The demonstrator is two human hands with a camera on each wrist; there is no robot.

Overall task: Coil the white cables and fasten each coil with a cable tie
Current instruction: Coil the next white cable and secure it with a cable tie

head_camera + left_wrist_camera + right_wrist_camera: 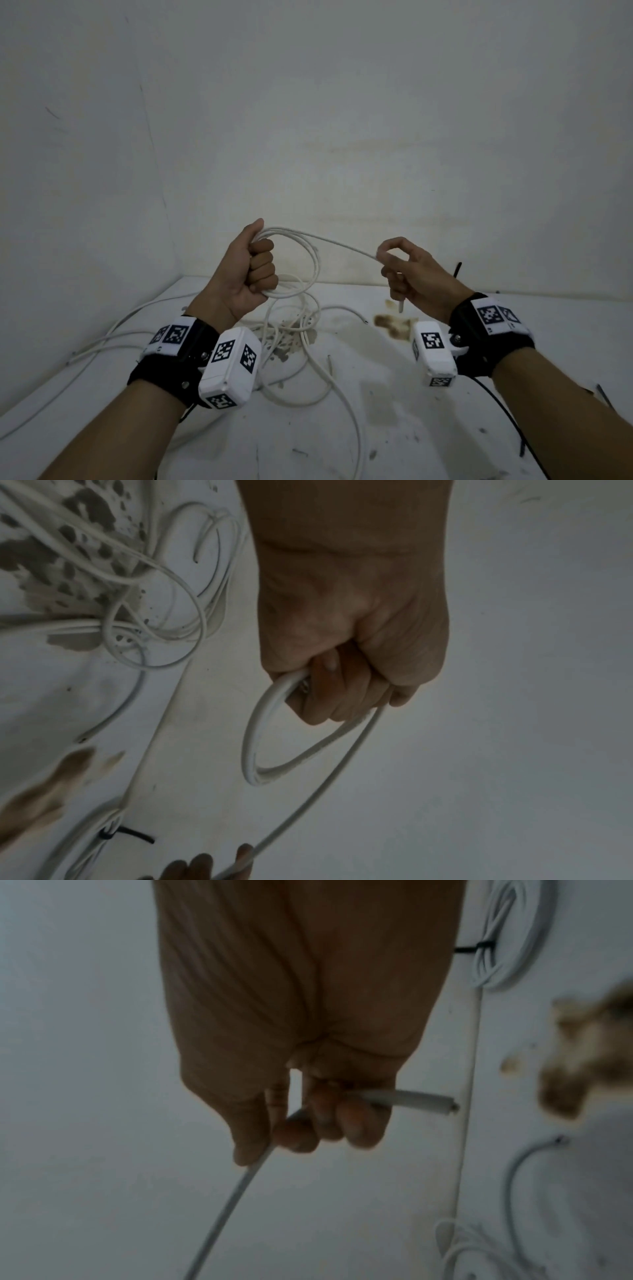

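Observation:
My left hand (255, 263) is raised above the table in a fist that grips a few loops of white cable (310, 260); the left wrist view shows the same coil (260, 761) hanging from the curled fingers. From the coil a single strand (342, 244) runs right to my right hand (399, 270), which pinches it between thumb and fingers. The cut cable end (400, 306) sticks out below that hand; it shows as a stub (421, 1100) in the right wrist view. A finished coil (503, 942) bound with a black cable tie (474, 947) lies on the table behind my right hand.
A tangle of loose white cables (294, 342) lies on the stained white table (394, 428) below my hands, with strands trailing to the left edge. Brown stains (394, 323) mark the middle. White walls close off the back and left. Thin black ties (604, 394) lie at the right.

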